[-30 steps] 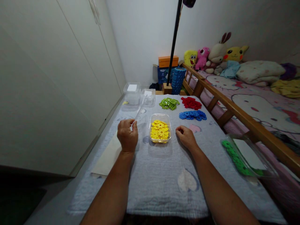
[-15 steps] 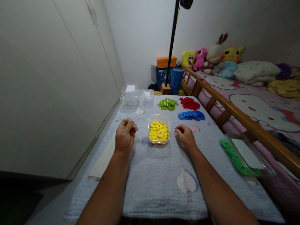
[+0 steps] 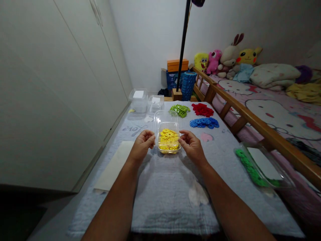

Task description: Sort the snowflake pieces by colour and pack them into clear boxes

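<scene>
A clear plastic container (image 3: 168, 152) stands on the cloth in front of me. Yellow flower-shaped pieces (image 3: 169, 137) fill it. Over it, tilted up at the far side, is a clear plastic lid (image 3: 166, 115). My left hand (image 3: 143, 144) pinches the lid's left edge. At the right edge, my right hand (image 3: 192, 144) has thumb and fingers closed on the lid too. Whether the lid touches the container's rim I cannot tell.
Piles of light green pieces (image 3: 180, 110), red pieces (image 3: 202, 109) and blue pieces (image 3: 204, 123) lie at the back right. Clear containers (image 3: 139, 100) stand at the back left. A closed container of green pieces (image 3: 253, 170) sits at right, near the bed rail (image 3: 240, 113). Folded paper (image 3: 114, 167) lies at left.
My left hand has brought the lid rightward from the left side to above the container of yellow pieces. My right hand has moved left and taken hold of the lid's right edge.
</scene>
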`<state>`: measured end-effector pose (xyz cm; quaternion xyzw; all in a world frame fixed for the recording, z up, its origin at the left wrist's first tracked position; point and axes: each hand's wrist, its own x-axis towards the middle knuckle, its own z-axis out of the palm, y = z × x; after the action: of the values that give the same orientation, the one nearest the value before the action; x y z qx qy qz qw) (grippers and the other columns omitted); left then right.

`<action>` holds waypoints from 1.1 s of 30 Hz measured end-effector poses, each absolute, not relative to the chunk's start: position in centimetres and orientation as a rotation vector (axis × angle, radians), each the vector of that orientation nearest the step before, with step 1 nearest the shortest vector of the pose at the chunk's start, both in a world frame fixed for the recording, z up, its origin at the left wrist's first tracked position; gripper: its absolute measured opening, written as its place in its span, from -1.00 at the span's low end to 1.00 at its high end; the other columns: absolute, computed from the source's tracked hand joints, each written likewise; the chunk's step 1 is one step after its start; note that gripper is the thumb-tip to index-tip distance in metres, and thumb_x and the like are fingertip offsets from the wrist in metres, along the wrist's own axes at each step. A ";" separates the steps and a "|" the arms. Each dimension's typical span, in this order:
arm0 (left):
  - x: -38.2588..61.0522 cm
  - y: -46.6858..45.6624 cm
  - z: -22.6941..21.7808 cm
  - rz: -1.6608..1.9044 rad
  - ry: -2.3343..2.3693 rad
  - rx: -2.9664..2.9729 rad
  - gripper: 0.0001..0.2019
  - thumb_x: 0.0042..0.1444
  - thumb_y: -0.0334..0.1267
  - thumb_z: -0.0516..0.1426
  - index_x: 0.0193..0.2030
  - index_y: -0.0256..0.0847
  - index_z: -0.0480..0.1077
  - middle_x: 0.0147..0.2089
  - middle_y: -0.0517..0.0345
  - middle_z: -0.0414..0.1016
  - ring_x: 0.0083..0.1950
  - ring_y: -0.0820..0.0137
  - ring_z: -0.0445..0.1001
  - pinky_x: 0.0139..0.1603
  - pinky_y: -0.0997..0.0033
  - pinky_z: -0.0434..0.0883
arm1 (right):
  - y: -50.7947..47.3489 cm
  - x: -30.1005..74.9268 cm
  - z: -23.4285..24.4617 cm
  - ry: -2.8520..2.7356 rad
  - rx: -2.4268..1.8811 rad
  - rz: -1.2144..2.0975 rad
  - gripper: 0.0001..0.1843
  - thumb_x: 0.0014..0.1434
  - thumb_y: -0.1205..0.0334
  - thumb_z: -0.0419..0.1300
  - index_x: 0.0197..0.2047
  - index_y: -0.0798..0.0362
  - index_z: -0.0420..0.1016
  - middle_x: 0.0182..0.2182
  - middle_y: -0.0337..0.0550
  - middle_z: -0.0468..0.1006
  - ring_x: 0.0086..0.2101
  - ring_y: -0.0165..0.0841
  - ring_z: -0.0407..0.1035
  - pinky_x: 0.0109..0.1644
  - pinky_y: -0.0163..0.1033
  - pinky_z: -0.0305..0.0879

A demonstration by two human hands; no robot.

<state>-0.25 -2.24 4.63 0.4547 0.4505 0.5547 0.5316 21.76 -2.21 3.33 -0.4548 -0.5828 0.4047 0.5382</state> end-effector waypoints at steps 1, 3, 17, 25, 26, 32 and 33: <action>-0.3 -2.2 4.5 1.315 1.126 1.116 -0.72 -0.01 -0.16 0.29 -0.21 -0.20 0.35 -0.50 0.35 0.33 -0.51 0.54 0.30 -0.48 0.55 0.25 | -2.1 21.8 3.2 -1.380 -1.088 0.969 -0.61 0.07 0.11 0.28 -0.02 0.02 0.46 -0.40 -0.29 0.41 -0.41 -0.41 0.31 -0.31 -0.28 0.24; -0.3 -2.1 4.1 1.285 1.208 1.165 -0.68 -0.01 -0.13 0.27 -0.16 -0.20 0.36 -0.53 0.37 0.31 -0.52 0.52 0.30 -0.50 0.53 0.22 | -2.1 21.9 2.9 -1.374 -1.104 0.975 -0.62 0.07 0.12 0.27 -0.04 0.03 0.46 -0.43 -0.32 0.38 -0.44 -0.42 0.28 -0.33 -0.29 0.21; 0.4 -2.0 3.0 1.161 1.425 1.297 -0.71 0.01 -0.07 0.20 -0.19 -0.21 0.40 -0.61 0.36 0.30 -0.58 0.47 0.32 -0.54 0.51 0.22 | -2.2 21.7 2.5 -1.360 -1.188 0.933 -0.69 0.04 0.14 0.20 -0.13 0.07 0.46 -0.59 -0.45 0.19 -0.56 -0.46 0.11 -0.45 -0.32 0.01; 1.0 -2.2 3.3 1.169 1.397 1.088 -0.67 -0.09 -0.10 0.26 -0.21 -0.19 0.37 -0.65 0.38 0.26 -0.65 0.51 0.21 -0.63 0.57 0.10 | -2.2 21.7 2.1 -1.339 -1.282 0.920 -0.62 0.08 0.10 0.19 -0.04 0.05 0.37 -0.64 -0.50 0.18 -0.58 -0.45 0.12 -0.46 -0.34 0.04; 1.0 -2.2 3.3 1.171 1.405 1.062 -0.66 -0.11 -0.10 0.26 -0.21 -0.19 0.37 -0.64 0.37 0.27 -0.65 0.51 0.22 -0.63 0.58 0.10 | -2.1 21.7 1.9 -1.337 -1.303 0.915 -0.60 0.08 0.09 0.19 -0.03 0.05 0.35 -0.64 -0.51 0.19 -0.58 -0.45 0.13 -0.47 -0.34 0.04; 1.2 -2.1 3.4 1.096 1.407 1.017 -0.70 -0.11 -0.07 0.25 -0.32 -0.21 0.36 -0.59 0.28 0.33 -0.65 0.53 0.25 -0.65 0.58 0.11 | -2.0 21.7 1.6 -1.305 -1.346 1.072 -0.55 0.10 0.07 0.13 0.04 0.05 0.30 -0.68 -0.50 0.30 -0.66 -0.44 0.17 -0.55 -0.36 0.07; 1.3 -2.1 3.4 1.086 1.401 1.013 -0.71 -0.11 -0.07 0.24 -0.32 -0.21 0.35 -0.60 0.29 0.32 -0.65 0.53 0.24 -0.66 0.58 0.11 | -2.0 21.6 1.7 -1.292 -1.340 1.100 -0.55 0.09 0.08 0.12 0.04 0.05 0.29 -0.69 -0.49 0.31 -0.66 -0.44 0.17 -0.56 -0.37 0.08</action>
<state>1.26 -2.09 3.39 0.4231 0.5849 0.4537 0.5225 21.63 -2.03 1.69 -0.5468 -0.5274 0.4488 0.4706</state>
